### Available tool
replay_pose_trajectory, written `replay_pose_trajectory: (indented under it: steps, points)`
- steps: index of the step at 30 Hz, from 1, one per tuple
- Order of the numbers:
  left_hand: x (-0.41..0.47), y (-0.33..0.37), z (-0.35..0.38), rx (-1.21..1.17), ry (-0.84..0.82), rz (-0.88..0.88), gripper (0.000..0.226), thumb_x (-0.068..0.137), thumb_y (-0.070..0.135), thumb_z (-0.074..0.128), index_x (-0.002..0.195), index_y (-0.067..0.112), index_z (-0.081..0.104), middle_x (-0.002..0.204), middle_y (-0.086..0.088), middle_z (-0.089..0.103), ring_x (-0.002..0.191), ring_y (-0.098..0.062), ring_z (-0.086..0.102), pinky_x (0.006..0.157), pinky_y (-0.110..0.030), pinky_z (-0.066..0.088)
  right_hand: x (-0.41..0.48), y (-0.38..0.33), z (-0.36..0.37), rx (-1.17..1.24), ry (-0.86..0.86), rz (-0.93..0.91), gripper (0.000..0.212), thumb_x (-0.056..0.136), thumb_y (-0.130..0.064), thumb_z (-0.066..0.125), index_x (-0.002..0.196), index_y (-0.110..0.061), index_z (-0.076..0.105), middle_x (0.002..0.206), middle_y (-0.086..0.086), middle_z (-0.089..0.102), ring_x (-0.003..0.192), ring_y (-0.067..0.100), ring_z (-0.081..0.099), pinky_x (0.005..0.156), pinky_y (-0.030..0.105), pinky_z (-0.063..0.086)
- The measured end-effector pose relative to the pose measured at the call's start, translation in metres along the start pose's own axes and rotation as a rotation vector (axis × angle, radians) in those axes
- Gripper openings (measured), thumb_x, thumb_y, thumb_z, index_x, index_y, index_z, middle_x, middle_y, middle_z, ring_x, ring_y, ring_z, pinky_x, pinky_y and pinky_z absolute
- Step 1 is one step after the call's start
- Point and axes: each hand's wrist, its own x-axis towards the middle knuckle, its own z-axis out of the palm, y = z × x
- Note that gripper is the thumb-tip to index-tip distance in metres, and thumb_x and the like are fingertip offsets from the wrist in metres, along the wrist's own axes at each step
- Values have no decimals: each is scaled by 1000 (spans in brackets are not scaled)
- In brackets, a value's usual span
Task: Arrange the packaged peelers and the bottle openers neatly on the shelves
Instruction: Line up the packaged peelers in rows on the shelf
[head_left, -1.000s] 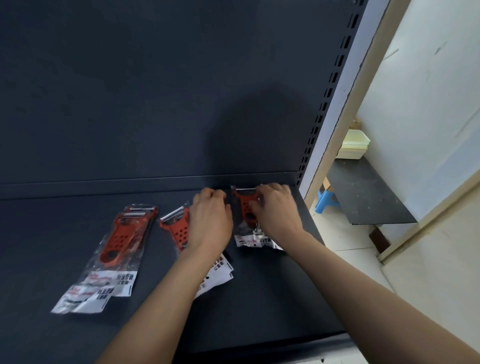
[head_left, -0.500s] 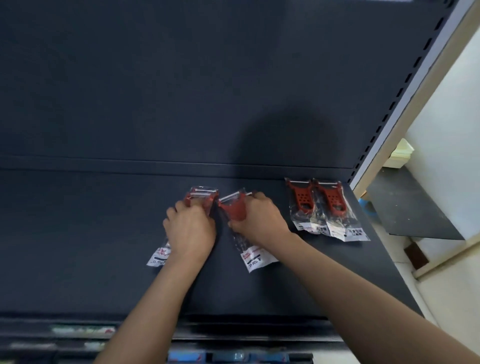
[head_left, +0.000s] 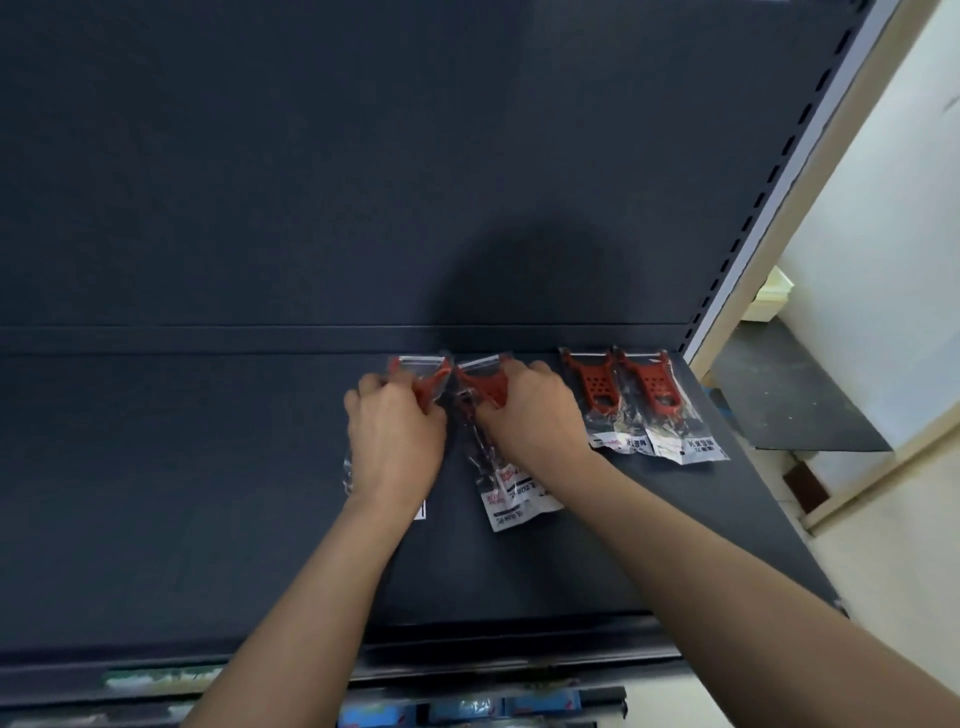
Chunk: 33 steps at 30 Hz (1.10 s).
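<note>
My left hand (head_left: 395, 436) lies on the left-most red plastic peeler in a clear bag (head_left: 422, 375), fingers curled over the red handle & pinching it. Only the blade end & a bit of bag at the near-left show. My right hand (head_left: 535, 415) grips the second red peeler in a clear bag (head_left: 482, 385) just right of it, fingers bent round its head. Its white label end sticks out near my wrist, angled right. Both pkts lie on the flat dark grey metal shelf (head_left: 208, 493), heads far, close to the dark back panel (head_left: 311, 156). Right of my hands, apart from them, the third bagged red peeler (head_left: 595, 392) & the fourth bagged red peeler (head_left: 653, 391) lie flat side by side, touching, labels near, by the slotted upright (head_left: 774, 187) at the shelf's right end
</note>
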Motion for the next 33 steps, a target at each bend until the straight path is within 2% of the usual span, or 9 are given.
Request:
replay_pose_trajectory:
  steps: [6,11,13,19,23,28,33]
  points:
    - [9,42,29,-66,-65,120,18,84,18,58,94,7,68,96,-16,62,95,-34,54,81,-36,38,9,40,-25,8,47,135,32,81,-27,62,106,-7,59,106,14,59,98,33,58,81,36,48]
    - [13,76,58,-68,-131,134,21,86,18,58,99,6,69,103,-18,59,95,-34,55,89,-39,43,15,73,-35,25,60,232,21,80,-27,62,94,-11,59,99,9,62,86,28,60,77,37,53]
    - [17,86,69,-59,-148,139,21,87,19,57,98,5,69,102,-17,58,94,-33,55,86,-37,42,20,83,-37,22,62,257,21,80,-26,61,95,-10,59,98,10,63,86,29,60,71,31,49]
    - [25,95,100,17,-155,133,20,88,18,54,88,3,67,96,-18,59,91,-32,52,81,-33,36,35,102,-36,40,49,276,27,86,-35,59,97,-10,61,98,11,63,83,29,61,63,29,43]
    - [32,89,113,98,-150,120,25,92,24,50,95,4,65,103,-17,59,96,-31,51,82,-32,35,40,104,-32,13,8,235,30,87,-30,58,109,-9,59,111,12,56,96,31,57,71,30,42]
    - [34,87,117,133,-156,131,25,93,25,51,96,4,63,106,-17,58,99,-31,50,87,-33,34,43,103,-25,-5,-21,213,36,89,-35,58,115,-10,60,120,13,50,107,32,54,85,37,47]
    - [35,83,116,64,-165,122,32,93,32,51,100,5,66,107,-17,59,100,-31,50,91,-34,34,43,103,-26,-23,-38,216,38,89,-37,58,116,-11,60,121,13,49,110,32,51,88,37,46]
